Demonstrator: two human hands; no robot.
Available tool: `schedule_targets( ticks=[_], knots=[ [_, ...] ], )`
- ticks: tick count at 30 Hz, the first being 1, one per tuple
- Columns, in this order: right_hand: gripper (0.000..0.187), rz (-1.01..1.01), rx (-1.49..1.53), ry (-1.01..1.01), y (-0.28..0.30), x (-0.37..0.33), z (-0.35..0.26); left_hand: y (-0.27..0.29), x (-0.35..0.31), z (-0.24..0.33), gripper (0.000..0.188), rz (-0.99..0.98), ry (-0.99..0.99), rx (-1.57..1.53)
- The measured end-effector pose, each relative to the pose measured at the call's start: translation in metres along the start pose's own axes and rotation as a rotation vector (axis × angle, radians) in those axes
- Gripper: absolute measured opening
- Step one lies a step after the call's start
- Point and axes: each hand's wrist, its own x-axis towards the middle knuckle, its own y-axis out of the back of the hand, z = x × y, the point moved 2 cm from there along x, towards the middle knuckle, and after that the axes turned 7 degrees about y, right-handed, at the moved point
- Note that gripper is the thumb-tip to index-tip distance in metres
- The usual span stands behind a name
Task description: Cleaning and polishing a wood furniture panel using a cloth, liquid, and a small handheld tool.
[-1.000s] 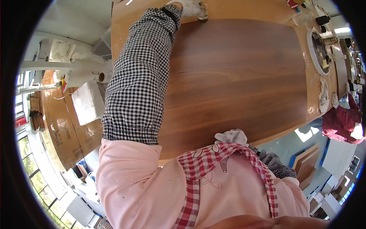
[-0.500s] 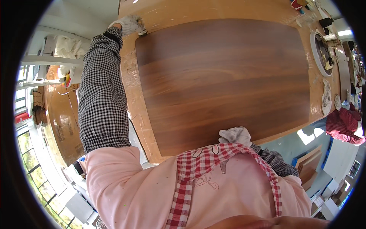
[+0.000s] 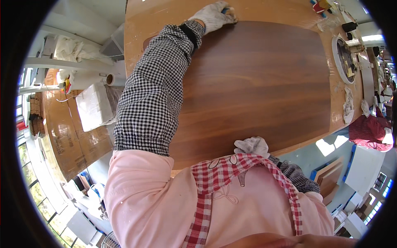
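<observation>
A large dark brown wood-grain panel [image 3: 256,78] lies flat before me. At its far edge, left of the middle, my left hand [image 3: 214,17] in a white knitted glove is closed, its fingers curled down at the edge. A small bit of blue and tan shows at those fingers; what it belongs to I cannot make out. My right hand [image 3: 252,145], in a white glove, rests on the panel's near edge with its thumb and fingers apart, pointing left. It holds nothing that I can see. The panel's left end is partly behind my left sleeve.
The panel lies on a brown-covered worktable [image 3: 136,25]. Toward the right end are a round white-rimmed object [image 3: 344,60], a crumpled white cloth [image 3: 348,105] and a black item [image 3: 349,27]. Leftward stand a white box [image 3: 94,106] and a cardboard surface [image 3: 66,128].
My left hand has slid right along the panel's far edge from its far left corner, bringing the checked sleeve across the panel. My right hand stays at the near edge.
</observation>
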Motion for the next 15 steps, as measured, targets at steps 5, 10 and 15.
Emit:
schedule_targets(
  ticks=[5, 10, 15],
  knots=[
    [0.018, -0.134, -0.035, -0.038, 0.005, 0.010, -0.011, -0.032, -0.068, 0.017, 0.029, -0.020, -0.114, -0.055],
    [0.034, 0.071, 0.086, -0.067, 0.003, 0.004, -0.010, -0.041, -0.196, 0.018, 0.032, -0.350, 0.150, -0.255],
    [0.043, 0.323, 0.527, -0.202, 0.045, -0.001, 0.001, -0.079, -0.289, 0.044, 0.063, -0.297, 0.106, 0.085]
  ],
)
